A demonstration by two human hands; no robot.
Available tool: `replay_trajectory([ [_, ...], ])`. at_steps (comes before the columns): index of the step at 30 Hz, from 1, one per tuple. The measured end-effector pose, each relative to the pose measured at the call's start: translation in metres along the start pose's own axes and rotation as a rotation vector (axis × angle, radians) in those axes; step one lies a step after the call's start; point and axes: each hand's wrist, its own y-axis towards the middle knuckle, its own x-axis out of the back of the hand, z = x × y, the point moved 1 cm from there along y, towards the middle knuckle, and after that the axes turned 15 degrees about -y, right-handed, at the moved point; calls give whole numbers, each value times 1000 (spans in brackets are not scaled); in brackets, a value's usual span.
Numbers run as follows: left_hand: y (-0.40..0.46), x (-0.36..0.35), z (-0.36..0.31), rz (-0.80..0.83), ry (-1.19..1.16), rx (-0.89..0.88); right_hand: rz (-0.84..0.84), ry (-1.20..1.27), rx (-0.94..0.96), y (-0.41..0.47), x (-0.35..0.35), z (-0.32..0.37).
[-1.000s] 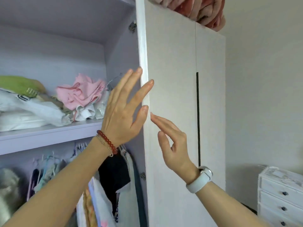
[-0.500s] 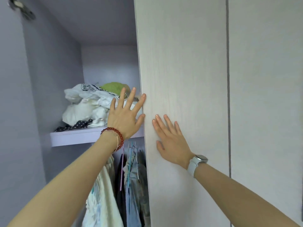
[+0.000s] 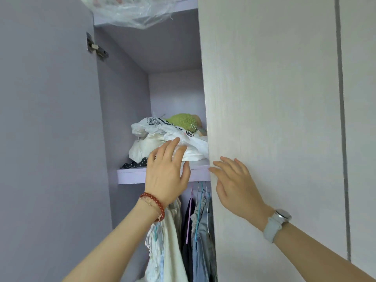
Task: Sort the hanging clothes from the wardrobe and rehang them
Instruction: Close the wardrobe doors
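Observation:
The wardrobe stands open on its left side. Hanging clothes [image 3: 179, 237] in cream, dark and pale blue fill the rail space under a lilac shelf [image 3: 130, 175]. My left hand [image 3: 165, 174], with a red bead bracelet, is raised in front of the shelf edge, fingers straight and holding nothing. My right hand [image 3: 236, 184], with a grey watch, lies flat against the white wardrobe door [image 3: 274, 119] near its left edge, fingers spread.
A pile of folded white and green clothes [image 3: 168, 139] sits on the shelf. A clear plastic bag [image 3: 132, 13] hangs over the top shelf. The opened left door [image 3: 46, 139] stands close on the left with a metal hinge [image 3: 96, 47].
The view has tilted so the top shelf and plastic bag show. My left hand has come off the door edge and moved left in front of the shelf; my right hand stays on the door.

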Motion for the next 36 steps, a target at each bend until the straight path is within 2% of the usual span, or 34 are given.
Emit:
replay_trajectory([
  [3,-19,52,16,-17,106,11,-142,161,-18,13,14,29],
  [10,-61,170,56,-91,494,59,-237,497,27,54,39,147],
  [16,-108,249,103,-110,733,317,-201,662,139,81,58,229],
  [19,-116,262,126,-167,587,521,-170,725,164,84,59,259],
  [21,-120,261,135,-187,398,568,-142,751,184,84,58,273],
  [24,-123,256,134,-272,204,496,-87,783,183,83,53,282],
  [28,-128,248,121,-354,187,427,-41,858,89,70,45,280],
  [32,-126,233,88,-339,93,312,1,922,40,46,36,263],
  [36,-116,203,53,-260,-59,156,16,947,-87,30,27,230],
])
